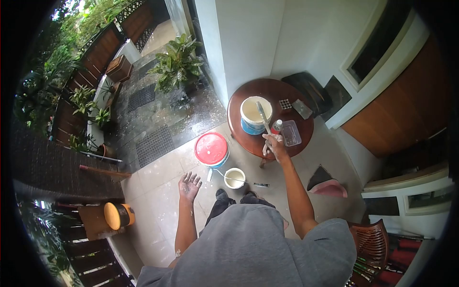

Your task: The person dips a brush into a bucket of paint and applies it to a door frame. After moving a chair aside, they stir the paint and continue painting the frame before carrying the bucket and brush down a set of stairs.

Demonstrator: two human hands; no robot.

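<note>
1. In the lower left of the frame, an orange-lidded bucket point(119, 215) is lying on its side, well apart from the person.
2. Left of centre, the left hand point(189, 185) is hanging palm up with fingers spread wide, holding nothing.
3. Just above it, a bucket with a red lid point(211, 149) is standing on the floor, beside a small white pot point(234, 178).
4. Right of centre, the right hand point(274, 145) is gripping a stick point(263, 117) along with a rag, its upper end reaching into the open white bucket point(255, 115).
5. That bucket is sitting on the round brown table point(241, 93), near a clear plastic box point(291, 133).
</note>
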